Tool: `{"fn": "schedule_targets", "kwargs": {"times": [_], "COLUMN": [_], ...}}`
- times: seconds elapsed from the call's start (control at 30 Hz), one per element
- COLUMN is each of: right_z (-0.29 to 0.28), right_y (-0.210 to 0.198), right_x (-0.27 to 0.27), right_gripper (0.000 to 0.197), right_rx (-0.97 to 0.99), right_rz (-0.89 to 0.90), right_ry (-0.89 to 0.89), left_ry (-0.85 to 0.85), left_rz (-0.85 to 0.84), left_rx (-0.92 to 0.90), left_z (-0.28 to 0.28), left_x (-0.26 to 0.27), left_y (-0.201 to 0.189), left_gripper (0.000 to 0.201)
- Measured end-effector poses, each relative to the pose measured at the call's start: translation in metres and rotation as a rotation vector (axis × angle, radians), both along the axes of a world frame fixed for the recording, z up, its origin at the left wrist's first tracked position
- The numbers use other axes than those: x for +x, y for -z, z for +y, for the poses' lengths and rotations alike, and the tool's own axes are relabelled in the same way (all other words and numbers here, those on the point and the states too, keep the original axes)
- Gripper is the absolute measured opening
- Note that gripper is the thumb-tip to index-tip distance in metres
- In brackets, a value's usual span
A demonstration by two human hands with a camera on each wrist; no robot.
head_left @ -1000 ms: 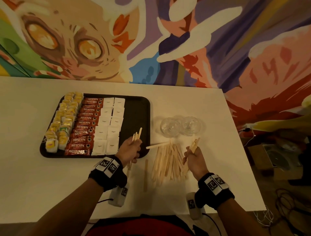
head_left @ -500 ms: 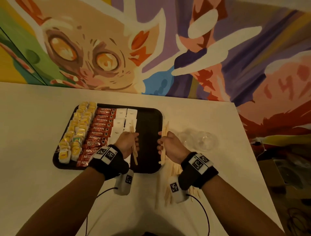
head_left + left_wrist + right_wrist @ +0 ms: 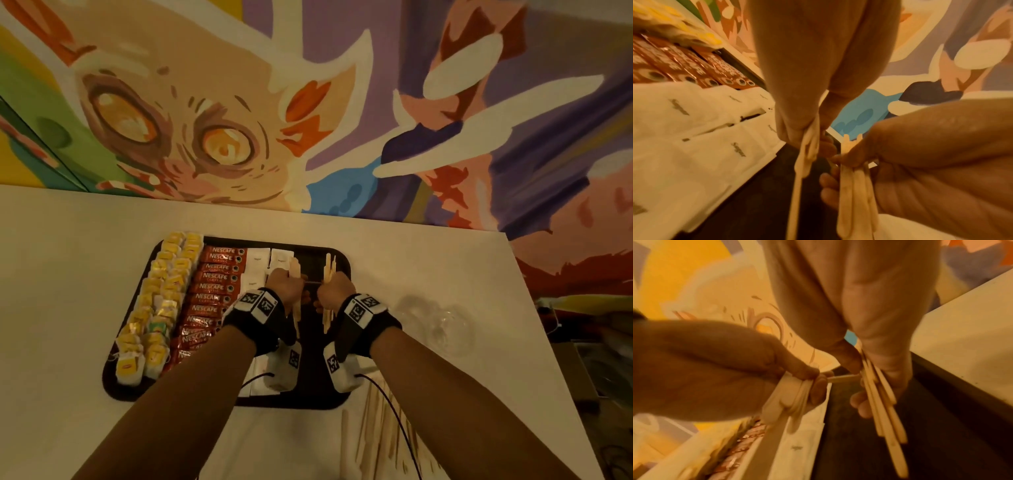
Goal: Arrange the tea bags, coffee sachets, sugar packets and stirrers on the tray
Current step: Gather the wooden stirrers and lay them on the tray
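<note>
Painted mural wall behind; I see a pale flat surface below it, carrying a black rectangular plastic tray with rounded corners.

On the tray, from its left edge inward: two columns of yellow-tagged tea bags; one column of red Nescafé coffee sachets, each with its long axis across the tray; white paper sugar packets in two columns. The right part of the tray floor is bare and dark.

My left hand is closed around a bundle of pale wooden stirrers, held over the boundary between the sugar packets and the bare floor. Their long axis runs near to far along the tray, and the far tips project beyond the fingers. My right hand grips a second bundle of wooden stirrers with the same near-to-far axis, over the bare floor. From the right wrist, one short stirrer lies crosswise between the two hands.

Off the tray: two clear plastic cups right of it, blurred; loose wooden stirrers on the surface near the tray's near right corner, long axes roughly near to far.
</note>
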State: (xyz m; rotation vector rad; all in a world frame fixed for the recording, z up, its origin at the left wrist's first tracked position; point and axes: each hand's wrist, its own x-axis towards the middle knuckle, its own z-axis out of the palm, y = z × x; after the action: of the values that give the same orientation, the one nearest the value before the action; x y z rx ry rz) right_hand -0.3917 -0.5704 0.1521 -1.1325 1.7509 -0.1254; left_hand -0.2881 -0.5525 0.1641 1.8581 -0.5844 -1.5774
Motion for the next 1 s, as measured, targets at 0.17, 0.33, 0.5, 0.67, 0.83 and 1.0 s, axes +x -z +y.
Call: {"fn": "schedule_targets", "kwargs": {"times": [0.17, 0.33, 0.5, 0.67, 0.83, 1.0], "right_z": [-0.015, -0.018, -0.015, -0.014, -0.011, -0.006], "right_y": [0.01, 0.013, 0.01, 0.013, 0.008, 0.007], "right_x": [-0.001, -0.004, -0.007, -0.007, -0.006, -0.007], "right_gripper": [0.025, 0.023, 0.028, 0.029, 0.036, 0.038], "right_rx": [0.036, -0.026, -0.096, -0.109, -0.147, -0.271], "right_rz": [0.116, 0.207, 0.288, 0.313, 0.292, 0.269], "right_ry": [-0.017, -0.051, -0.112, -0.103, -0.037, -0.114], "left_ry": [-0.083, 0.237, 0.528, 0.546, 0.485, 0.447], "left_rz": [-0.153, -0.399, -0.496, -0.479, -0.445, -0.454], "left_rx": [-0.048, 0.0, 0.027, -0.012, 0.007, -0.03], "left_z": [-0.02, -0.017, -0.015, -0.013, -0.015, -0.012], "left_x": [-0.005, -0.011, -0.015, -0.016, -0.014, -0.016], "left_y": [0.016, 0.026, 0.022, 0.019, 0.018, 0.018], "left_gripper": [0.015, 0.023, 0.024, 0.026, 0.036, 0.043]}}
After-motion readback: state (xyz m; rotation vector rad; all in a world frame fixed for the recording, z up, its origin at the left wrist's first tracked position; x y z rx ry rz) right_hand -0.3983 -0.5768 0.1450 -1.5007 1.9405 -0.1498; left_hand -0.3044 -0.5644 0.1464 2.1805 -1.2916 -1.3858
